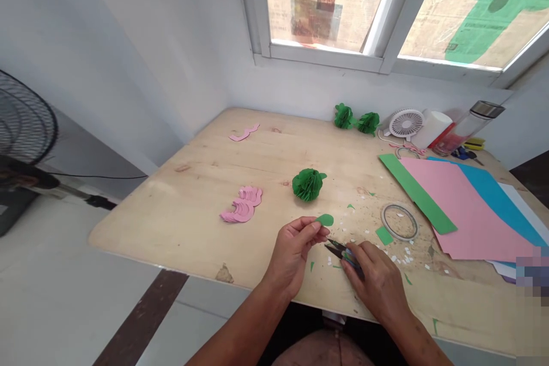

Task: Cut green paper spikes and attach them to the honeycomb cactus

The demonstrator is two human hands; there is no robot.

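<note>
We see a fan [26, 117] left of the wooden table [158, 211]; over it our left hand [295, 243] pinches a green paper piece [325, 220], long axis nearly sideways, rounded end rightward; our right hand [380, 274] grips scissors [335, 248], blades parted, pointing left; farther right, a clear bottle [465, 128], pinkish low down

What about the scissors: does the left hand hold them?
No, the right hand holds the scissors; the left hand pinches green paper.
</note>
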